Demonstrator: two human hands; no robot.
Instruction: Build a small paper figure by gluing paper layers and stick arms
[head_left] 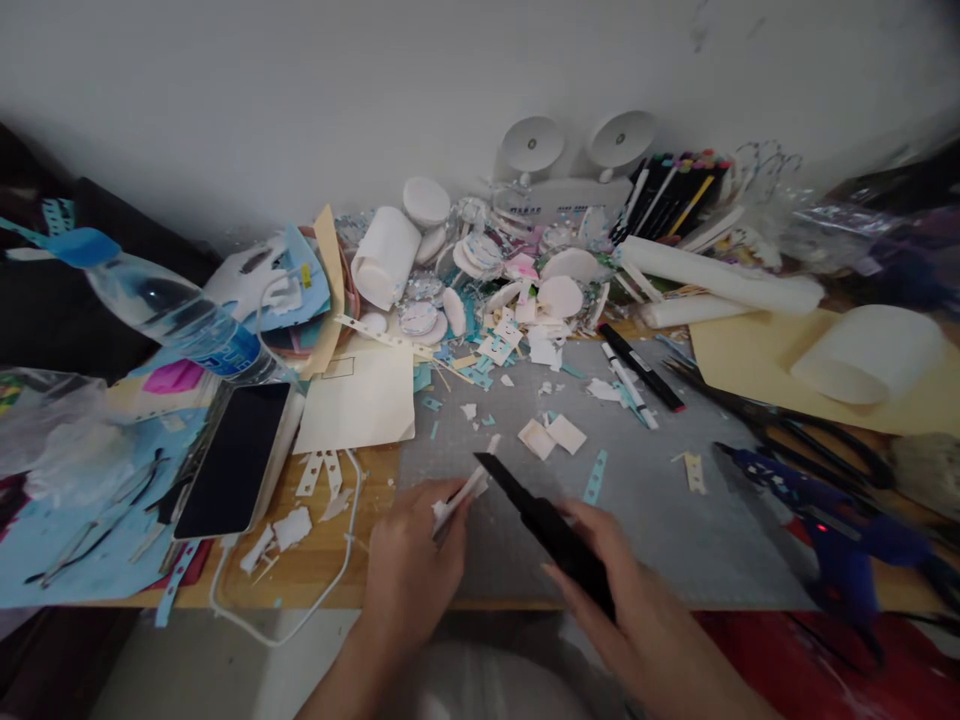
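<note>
- Head view: gripping a white strip [465, 490] between closed fingers of the left hand [412, 550], over the near left part of the grey mat [675, 550].
- Holding a black knife [562, 540] by its handle in the closed right hand [637, 610], over the near middle of the mat; pointing away and leftward, tip at the strip's upper end, impossible to tell whether touching.
- On the middle of the mat, two white squares [566, 433], with a blue strip [596, 477] just to their right and nearer the mat's near edge.
- On the mat's far right part, a black marker [645, 370] beside a white pen [628, 385].
- Across the mat's right edge, scissors [750, 411] and a blue glue gun [829, 525] with a red light.
- At the mat's far left corner, a card [364, 410]; farther left of the mat, a phone [234, 460] and a bottle [169, 310].
- Beyond the mat's far edge, heaped white discs [561, 297].
</note>
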